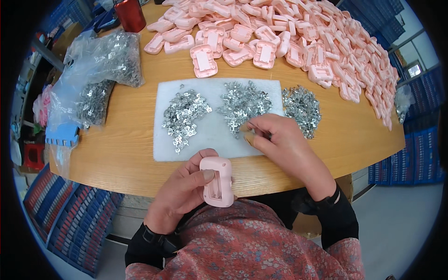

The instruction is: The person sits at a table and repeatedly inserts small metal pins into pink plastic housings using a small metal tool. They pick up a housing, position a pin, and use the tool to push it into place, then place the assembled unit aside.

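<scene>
My left hand (179, 189) is closed around a pale pink plastic housing (225, 179), held upright above the table's near edge. Its long battery recess faces up, and my left thumb rests at the recess's upper left rim. My right hand (284, 137) is pinched at the near edge of the middle pile of small metal contact pieces (245, 102). Tan covers seem to sit on its fingertips; whatever lies between them is too small to make out. Another metal pile (186, 116) lies to the left on a white foam sheet (210, 140).
A third metal pile (304, 112) lies at the sheet's right edge. Pink housings (280, 28) are heaped across the table's far and right sides. Plastic bags of metal pieces (119, 58), a red cylinder (129, 16) and a blue tray (63, 135) stand at left.
</scene>
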The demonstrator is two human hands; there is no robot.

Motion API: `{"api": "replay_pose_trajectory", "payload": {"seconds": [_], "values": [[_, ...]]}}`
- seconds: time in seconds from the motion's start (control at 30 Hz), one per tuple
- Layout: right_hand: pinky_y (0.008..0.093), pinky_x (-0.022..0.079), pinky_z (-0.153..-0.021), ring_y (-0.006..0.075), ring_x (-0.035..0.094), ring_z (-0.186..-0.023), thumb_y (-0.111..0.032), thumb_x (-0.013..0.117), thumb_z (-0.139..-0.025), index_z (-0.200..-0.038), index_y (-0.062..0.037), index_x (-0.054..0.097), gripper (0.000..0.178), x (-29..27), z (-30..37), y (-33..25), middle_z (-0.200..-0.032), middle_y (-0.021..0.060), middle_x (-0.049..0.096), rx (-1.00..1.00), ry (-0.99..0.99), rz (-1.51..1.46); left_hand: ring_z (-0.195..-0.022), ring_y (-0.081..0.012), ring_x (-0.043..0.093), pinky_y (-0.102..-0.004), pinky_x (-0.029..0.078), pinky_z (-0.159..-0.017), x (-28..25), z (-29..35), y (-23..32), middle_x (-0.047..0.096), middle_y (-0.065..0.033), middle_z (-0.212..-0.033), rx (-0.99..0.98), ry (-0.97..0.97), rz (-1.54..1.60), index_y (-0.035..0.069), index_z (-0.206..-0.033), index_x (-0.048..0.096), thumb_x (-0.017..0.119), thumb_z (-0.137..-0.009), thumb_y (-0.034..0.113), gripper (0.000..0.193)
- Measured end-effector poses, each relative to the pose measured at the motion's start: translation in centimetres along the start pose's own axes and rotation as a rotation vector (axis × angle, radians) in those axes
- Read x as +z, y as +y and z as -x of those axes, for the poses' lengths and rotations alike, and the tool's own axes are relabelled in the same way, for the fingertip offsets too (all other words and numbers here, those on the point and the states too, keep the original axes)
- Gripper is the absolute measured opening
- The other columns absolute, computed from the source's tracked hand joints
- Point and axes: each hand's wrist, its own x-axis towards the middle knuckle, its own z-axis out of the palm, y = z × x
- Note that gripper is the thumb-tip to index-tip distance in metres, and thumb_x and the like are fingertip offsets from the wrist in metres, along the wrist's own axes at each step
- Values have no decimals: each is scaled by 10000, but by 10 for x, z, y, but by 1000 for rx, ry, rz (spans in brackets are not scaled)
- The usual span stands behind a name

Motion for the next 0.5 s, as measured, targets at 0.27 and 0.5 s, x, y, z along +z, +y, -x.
{"api": "replay_pose_trajectory", "payload": {"seconds": [0.27, 0.5], "values": [[397, 497, -648, 285, 626, -714, -155, 700, -834, -985, -58, 704, 180, 33, -61, 2, -816, 114, 620, -180, 85, 272, -1163, -395, 623, -600, 513, -955, -5, 9, 11, 609, -265, -1248, -29, -110, -46, 103, -1424, 389, 624, -968, 196, 522], [438, 522, -680, 314, 648, -748, -208, 687, -816, -902, -84, 706, 152, 56, -86, -11, -811, 88, 639, -192, 59, 578, -1157, -351, 624, -580, 492, -999, -13, 15, 15, 624, -228, -1224, -2, -82, 34, 61, -1521, 316, 629, -966, 212, 655]]}}
